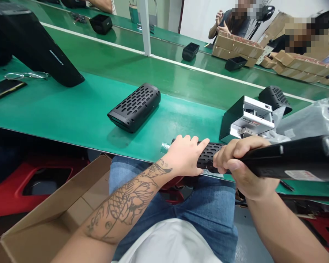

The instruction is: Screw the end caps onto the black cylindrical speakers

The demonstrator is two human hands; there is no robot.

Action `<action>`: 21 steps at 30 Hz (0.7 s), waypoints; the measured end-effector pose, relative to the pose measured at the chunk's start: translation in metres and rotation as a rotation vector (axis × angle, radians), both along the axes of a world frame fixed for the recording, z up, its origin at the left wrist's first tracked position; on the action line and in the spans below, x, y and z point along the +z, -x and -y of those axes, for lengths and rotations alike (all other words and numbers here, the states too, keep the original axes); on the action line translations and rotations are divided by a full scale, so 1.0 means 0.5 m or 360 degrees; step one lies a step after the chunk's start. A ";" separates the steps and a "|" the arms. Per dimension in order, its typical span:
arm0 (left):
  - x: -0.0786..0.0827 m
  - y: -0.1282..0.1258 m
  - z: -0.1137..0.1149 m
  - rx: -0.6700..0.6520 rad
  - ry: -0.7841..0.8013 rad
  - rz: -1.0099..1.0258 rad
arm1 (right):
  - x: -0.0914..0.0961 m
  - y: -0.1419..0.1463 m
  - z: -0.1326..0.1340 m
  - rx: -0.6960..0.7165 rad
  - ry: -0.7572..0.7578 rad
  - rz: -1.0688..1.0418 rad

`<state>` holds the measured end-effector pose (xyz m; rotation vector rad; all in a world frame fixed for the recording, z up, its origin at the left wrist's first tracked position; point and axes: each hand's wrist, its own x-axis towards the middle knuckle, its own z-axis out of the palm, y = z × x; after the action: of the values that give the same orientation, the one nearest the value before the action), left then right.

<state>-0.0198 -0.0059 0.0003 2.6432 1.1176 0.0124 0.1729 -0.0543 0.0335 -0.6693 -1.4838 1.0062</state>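
Observation:
At the bench's front edge, my left hand (185, 155) lies over a black slotted casing (209, 155), fingers gripping it. My right hand (248, 166) is closed around a long black tool body (296, 159) with a white label; its exact kind I cannot make out. The fingertips of this hand are at the right end of the casing, which they partly hide. A second black slotted casing (135, 107) lies on the green bench, left of and beyond my hands. Just behind my right hand stands a black-and-silver box-shaped device (248, 118).
A large black panel (41, 47), glasses (27, 75) and a phone (5, 90) are at left. Clear plastic bags (312, 118) lie at right. A white post (145, 29) rises from the bench. An open carton (57, 208) stands below left. People work opposite beside cartons (238, 47).

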 end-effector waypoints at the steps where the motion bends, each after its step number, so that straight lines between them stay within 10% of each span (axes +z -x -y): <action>1: 0.001 0.000 0.001 0.0002 0.0001 -0.0004 | -0.003 -0.002 0.001 -0.0009 0.0023 0.0010; 9: -0.002 0.000 0.001 0.0019 -0.0034 0.0005 | 0.027 -0.005 0.022 -0.0165 -0.0093 -0.0005; 15: -0.001 -0.002 0.000 0.0015 -0.0053 -0.0008 | 0.064 -0.110 -0.069 -0.1378 -0.0462 -0.0178; 21: -0.002 -0.003 0.000 0.0030 -0.0054 -0.0010 | 0.006 -0.243 -0.157 -0.1674 -0.0404 -0.0058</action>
<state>-0.0182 -0.0060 -0.0010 2.6643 1.1540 0.0272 0.2946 0.0242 0.0367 -1.0586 -0.9645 0.0178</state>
